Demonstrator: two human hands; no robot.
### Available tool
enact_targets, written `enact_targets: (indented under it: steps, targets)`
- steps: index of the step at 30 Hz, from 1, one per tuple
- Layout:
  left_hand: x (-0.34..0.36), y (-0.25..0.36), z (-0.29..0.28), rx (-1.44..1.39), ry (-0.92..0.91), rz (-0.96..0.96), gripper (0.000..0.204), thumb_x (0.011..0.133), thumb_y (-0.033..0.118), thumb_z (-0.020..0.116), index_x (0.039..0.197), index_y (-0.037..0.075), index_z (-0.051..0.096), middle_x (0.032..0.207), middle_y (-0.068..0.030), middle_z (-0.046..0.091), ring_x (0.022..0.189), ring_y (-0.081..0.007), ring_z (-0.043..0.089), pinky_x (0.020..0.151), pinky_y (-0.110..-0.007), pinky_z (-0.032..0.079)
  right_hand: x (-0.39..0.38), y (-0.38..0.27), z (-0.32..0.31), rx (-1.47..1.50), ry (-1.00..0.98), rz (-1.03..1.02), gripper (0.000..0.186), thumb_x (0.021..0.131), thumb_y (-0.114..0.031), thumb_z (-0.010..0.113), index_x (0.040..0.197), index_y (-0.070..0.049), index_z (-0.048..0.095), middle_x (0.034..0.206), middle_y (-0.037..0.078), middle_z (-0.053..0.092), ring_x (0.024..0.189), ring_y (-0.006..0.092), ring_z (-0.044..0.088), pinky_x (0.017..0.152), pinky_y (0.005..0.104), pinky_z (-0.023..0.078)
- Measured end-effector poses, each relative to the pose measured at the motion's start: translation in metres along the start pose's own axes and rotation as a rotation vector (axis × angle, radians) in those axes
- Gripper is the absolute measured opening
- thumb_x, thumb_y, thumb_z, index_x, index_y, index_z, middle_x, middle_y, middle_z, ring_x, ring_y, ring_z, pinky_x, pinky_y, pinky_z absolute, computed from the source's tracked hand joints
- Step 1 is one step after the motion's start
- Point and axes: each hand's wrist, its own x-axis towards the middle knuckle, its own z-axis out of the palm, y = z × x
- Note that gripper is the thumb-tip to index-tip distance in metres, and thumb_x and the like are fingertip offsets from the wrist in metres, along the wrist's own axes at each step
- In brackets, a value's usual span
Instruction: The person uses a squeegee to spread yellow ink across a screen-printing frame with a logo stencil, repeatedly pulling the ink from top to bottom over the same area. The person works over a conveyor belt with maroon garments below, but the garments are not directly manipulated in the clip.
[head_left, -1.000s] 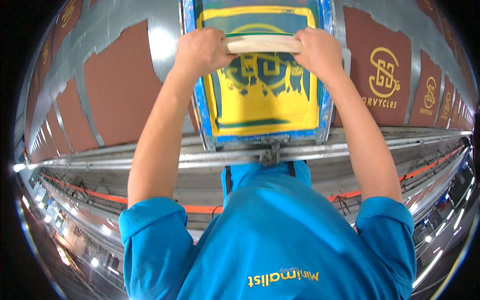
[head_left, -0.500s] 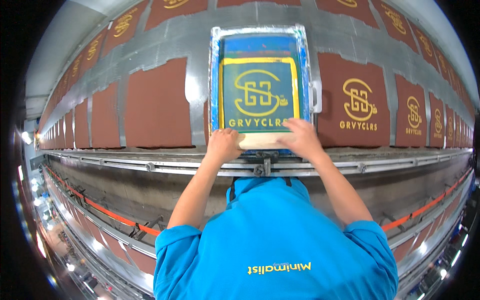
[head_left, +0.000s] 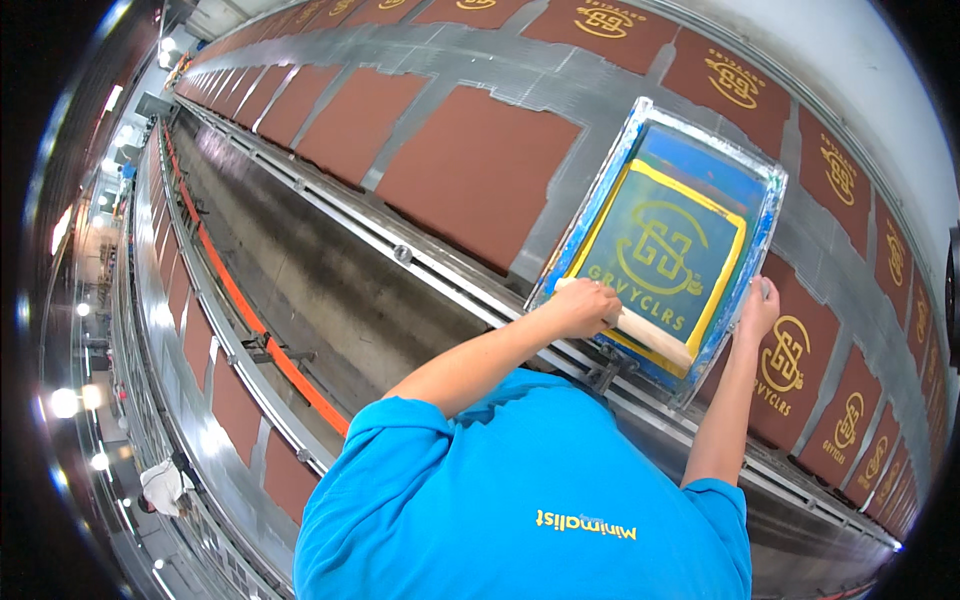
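Note:
A screen-printing frame [head_left: 712, 140] with blue-smeared metal edges stands over the table at the right of the middle. Its green mesh [head_left: 650, 215] carries a round emblem, bordered by yellow ink. Along the mesh's near edge lies a squeegee [head_left: 655, 338] with a pale wooden grip. My left hand [head_left: 588, 308] is wrapped round the squeegee's left part. At the frame's right side my right hand [head_left: 758, 312] is closed on the side handle, mostly covered by the fingers. Whether the frame touches the table cannot be told.
A plain brown fabric panel [head_left: 480, 175] lies left of the frame; brown panels with yellow emblems [head_left: 785, 355] lie to its right. A metal rail [head_left: 400, 253] edges the table. Beyond the aisle, an orange strip [head_left: 250, 300] runs along another table. A person in white [head_left: 165, 487] is at the lower left.
My right hand has left the squeegee and taken hold of the frame's right side. My left hand stays on the squeegee. The view has turned, so the frame appears slanted and farther right.

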Motion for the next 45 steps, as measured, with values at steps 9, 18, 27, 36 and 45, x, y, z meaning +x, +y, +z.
enact_targets:
  steps: [9, 18, 27, 36, 45]
  targets:
    - [-0.048, -0.186, -0.117, 0.204, -0.051, -0.038, 0.054, 0.087, 0.062, 0.077, 0.09, 0.009, 0.07, 0.092, -0.01, 0.071, 0.093, -0.033, 0.072, 0.077, -0.048, 0.059, -0.126, -0.12, 0.189, 0.029, -0.028, -0.013, 0.035, 0.099, -0.024, 0.074, 0.126, -0.002, 0.071, 0.12, 0.015, 0.073, 0.108, 0.0241, 0.07, 0.097, 0.0385, 0.054]
    - [-0.056, -0.328, -0.174, 0.213, -0.293, -0.012, 0.062, 0.087, 0.07, 0.07, 0.09, 0.008, 0.07, 0.086, -0.0155, 0.073, 0.083, -0.0387, 0.074, 0.072, -0.052, 0.057, -0.177, -0.105, 0.327, 0.064, -0.013, 0.013, 0.039, 0.097, -0.025, 0.074, 0.13, -0.005, 0.069, 0.114, 0.016, 0.075, 0.103, 0.0259, 0.073, 0.092, 0.0383, 0.055]
    - [-0.057, -0.372, -0.162, 0.059, -0.584, -0.071, 0.081, 0.076, 0.08, 0.072, 0.101, 0.003, 0.076, 0.093, -0.0191, 0.076, 0.095, -0.0408, 0.073, 0.08, -0.051, 0.057, -0.187, -0.114, 0.363, -0.289, 0.011, 0.007, 0.047, 0.092, -0.037, 0.079, 0.13, -0.012, 0.068, 0.108, 0.014, 0.078, 0.097, 0.0295, 0.075, 0.088, 0.0412, 0.057]
    - [-0.016, -0.391, -0.182, -0.044, -0.639, -0.106, 0.09, 0.069, 0.085, 0.077, 0.116, 0.009, 0.08, 0.096, -0.0214, 0.077, 0.098, -0.041, 0.074, 0.086, -0.051, 0.058, -0.185, -0.108, 0.364, -0.255, -0.01, 0.059, 0.049, 0.09, -0.036, 0.079, 0.132, -0.014, 0.067, 0.103, 0.013, 0.077, 0.09, 0.0298, 0.075, 0.084, 0.0422, 0.057]
    - [0.1, -0.43, -0.25, 0.337, -0.064, 0.152, 0.045, 0.091, 0.056, 0.075, 0.098, 0.011, 0.072, 0.093, -0.0099, 0.074, 0.09, -0.0353, 0.074, 0.075, -0.049, 0.059, -0.193, -0.129, 0.367, -0.327, -0.007, 0.125, 0.046, 0.092, -0.032, 0.079, 0.131, -0.013, 0.066, 0.1, 0.012, 0.077, 0.084, 0.0261, 0.074, 0.08, 0.0395, 0.057]
